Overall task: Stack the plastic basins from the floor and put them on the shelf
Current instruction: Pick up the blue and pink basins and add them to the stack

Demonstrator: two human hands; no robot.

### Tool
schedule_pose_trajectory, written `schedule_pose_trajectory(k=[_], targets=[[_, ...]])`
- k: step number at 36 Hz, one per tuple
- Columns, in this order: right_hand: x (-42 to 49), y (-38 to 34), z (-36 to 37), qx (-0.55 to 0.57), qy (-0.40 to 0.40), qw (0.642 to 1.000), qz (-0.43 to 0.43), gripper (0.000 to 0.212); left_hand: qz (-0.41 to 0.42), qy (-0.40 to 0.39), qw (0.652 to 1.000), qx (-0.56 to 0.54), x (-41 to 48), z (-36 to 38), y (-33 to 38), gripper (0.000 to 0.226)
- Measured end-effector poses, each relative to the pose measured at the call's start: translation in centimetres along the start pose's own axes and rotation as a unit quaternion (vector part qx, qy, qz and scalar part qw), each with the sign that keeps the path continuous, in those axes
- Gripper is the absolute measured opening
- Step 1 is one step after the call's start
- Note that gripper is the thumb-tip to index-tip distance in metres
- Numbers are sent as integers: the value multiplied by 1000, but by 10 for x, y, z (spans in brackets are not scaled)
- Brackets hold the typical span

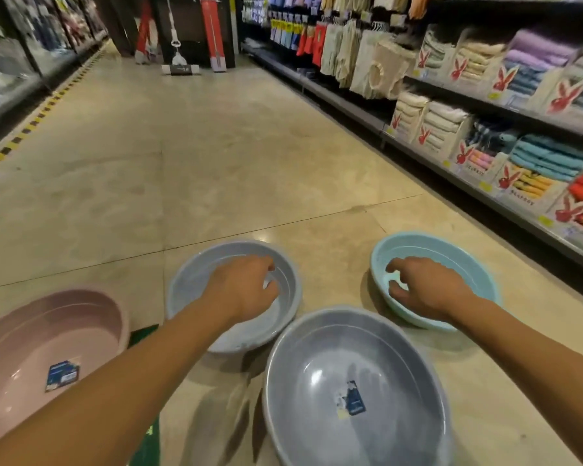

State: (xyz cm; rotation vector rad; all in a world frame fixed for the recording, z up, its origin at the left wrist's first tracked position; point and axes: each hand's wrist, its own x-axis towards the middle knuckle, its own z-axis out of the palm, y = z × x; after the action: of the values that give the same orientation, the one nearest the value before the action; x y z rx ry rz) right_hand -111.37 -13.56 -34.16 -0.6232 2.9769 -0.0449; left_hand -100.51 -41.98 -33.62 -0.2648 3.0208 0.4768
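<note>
Four basins lay apart on the floor [216, 156]: left hand [246, 285] hovered, grip open, over the pale grey basin [196, 280] at twelve o'clock, right hand [421, 285] likewise open over the turquoise basin [451, 250] at two (presumably to nest them), pink basin [31, 327] at nine, dark grey basin [317, 364] nearest.

We see a pale pink basin [41, 334] with a dark blue label, two grey-blue basins [189, 280] [357, 391], the nearer one with a blue and white sticker, and a light turquoise basin [451, 253]. The floor [216, 146] is beige, edged by a yellow-and-black striped line [31, 124]. The shelf [485, 105] holds cream, lilac, teal and orange towels [546, 159] in packs printed with red rabbit logos.
</note>
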Motion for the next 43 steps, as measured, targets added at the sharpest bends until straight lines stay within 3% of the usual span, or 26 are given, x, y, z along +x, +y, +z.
schedule_pose_trajectory(k=[13, 26, 35, 43], targets=[[33, 176, 20, 18, 17, 997, 71, 43, 38, 26, 999, -18, 109, 65, 133, 46], [80, 302, 91, 74, -21, 989, 130, 51, 7, -16, 999, -47, 199, 157, 190, 51], [100, 341, 142, 122, -29, 977, 171, 60, -37, -66, 992, -102, 229, 215, 189, 64], [97, 338, 154, 237, 0, 961, 140, 63, -37, -66, 987, -145, 230, 233, 183, 75]])
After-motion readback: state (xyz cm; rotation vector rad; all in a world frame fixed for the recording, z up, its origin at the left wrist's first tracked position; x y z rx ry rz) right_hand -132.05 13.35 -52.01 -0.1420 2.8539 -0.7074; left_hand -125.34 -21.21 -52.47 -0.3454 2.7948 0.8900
